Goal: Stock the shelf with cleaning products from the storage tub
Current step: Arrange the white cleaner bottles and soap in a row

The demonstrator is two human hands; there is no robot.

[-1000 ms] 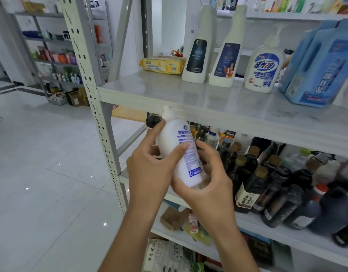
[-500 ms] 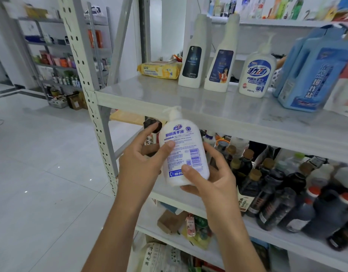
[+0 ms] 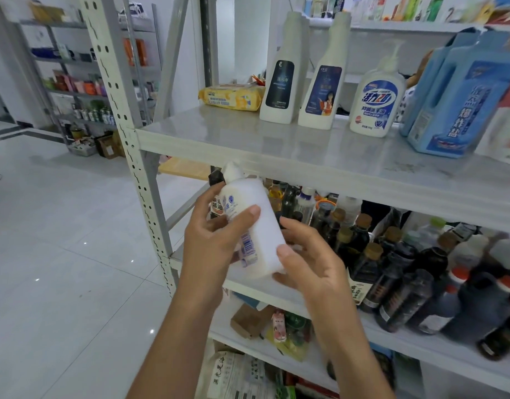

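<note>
Nearest, both hands share one white soap bottle [image 3: 265, 240]. The left hand [image 3: 213, 243] is curled round its left side, thumb laid across the front beside the printed label. The right hand [image 3: 314, 269] cups the lower right side, thumb pressed near the base and fingers wrapped behind. The bottle is held in the air between them. It tilts a little to the left, and its pump top reaches to just under the front edge of the shelf [image 3: 277, 145] above the hands.

Judging by its look, it is a stiff, smooth plastic bottle, likely full and so moderately heavy for its size. It is slick enough that a grip round the flat-sided body is safer than one on the narrow neck. The pump head is the weak part and is best left alone. One hand round the middle should be enough to lift it, and the flat base should stand steadily once set down.

Just beyond the right hand, on the lower board, stand crowded dark sauce bottles [image 3: 392, 269]. Above and beyond the hands, the shelf has bare space at its front. Further back on it stand a yellow wipes pack [image 3: 232, 96], two tall white bottles [image 3: 285, 79], a matching pump bottle [image 3: 377, 102] and blue jugs [image 3: 461, 102]. The gap near that pump bottle looks the natural spot. The storage tub is not in view. Far to the left of the left hand, across the tiled floor [image 3: 61, 254], stand other racks [image 3: 84, 82].
</note>
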